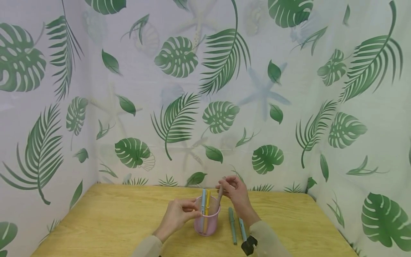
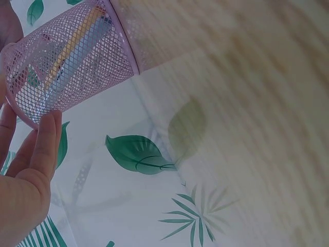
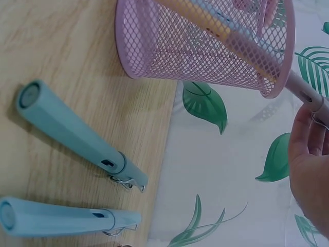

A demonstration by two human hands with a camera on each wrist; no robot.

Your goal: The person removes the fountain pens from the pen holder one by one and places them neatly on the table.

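From where I stand, everything sits around one pink mesh cup (image 1: 214, 226), upright on the wooden table (image 1: 128, 214) in front of the person. The left hand (image 1: 179, 213) grips it at the rim on its left side, thumb toward the near side and fingers beyond. The right hand (image 1: 237, 194), above the right of the cup, pinches a mauve pen (image 1: 219, 196) near its clip end, the fingers drawn in narrow around it. That pen leans over the right of the rim with its lower end inside the mesh, seemingly short of the base. I'd judge the step in hand to be guiding this pen within the cup. To do it well, I'd let the left hand carry the steadying, light enough not to dent the mesh, while the right tips the pen more upright and lets it slide along the wall. The lower end looks close to the yellow pen (image 1: 208, 198), so a slow feed should avoid jamming; the wire clip wants to face clear of the rim, and the fingers should loosen only once the tip meets the base. Counting up: one cup, two hands, five pens. Three have an end in the cup: the mauve one, the yellow one and a light blue pen (image 1: 203, 200). Two lie on the table just right of the cup: a green pen (image 1: 232, 226) and, farther right, a pale teal pen (image 1: 242, 229).
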